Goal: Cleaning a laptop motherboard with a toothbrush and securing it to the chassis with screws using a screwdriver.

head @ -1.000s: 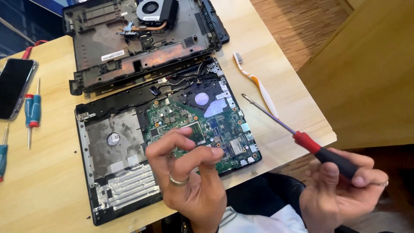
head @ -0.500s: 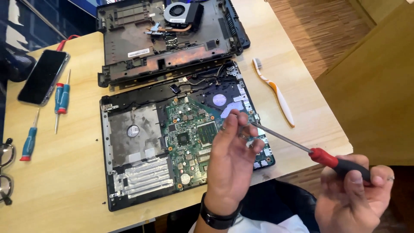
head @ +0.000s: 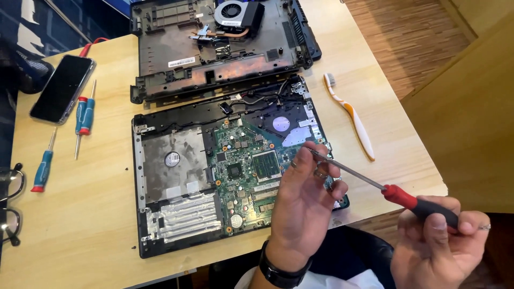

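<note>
Screwdriver [head: 396, 194] with red-and-black handle gripped in clenched right hand [head: 441, 243] at lower right, beyond table edge; thin steel shaft slanting up-left, tip pinched or touched by fingertips [head: 316, 160] of left hand [head: 302, 200], hovering over right part of opened laptop base [head: 160, 225]. Whether something small sits between those fingertips: cannot tell. Black wristband on left wrist, rings on both hands.

Judged step: handling the tip, perhaps taking off or seating a tiny screw; next move would call for steady fingers and careful aim at a small hole on the board.

Beneath: green circuit board [head: 243, 171], matte, studded with dark square chips; dull silver foil panels to its left. Further up: black plastic cover [head: 214, 48] with round fan. Pale wooden table [head: 80, 225], smooth. Orange-and-white toothbrush [head: 350, 115] right of laptop. Far left: dark glossy phone [head: 61, 88], small blue-handled screwdrivers [head: 83, 115], eyeglasses [head: 10, 206] at edge
</note>
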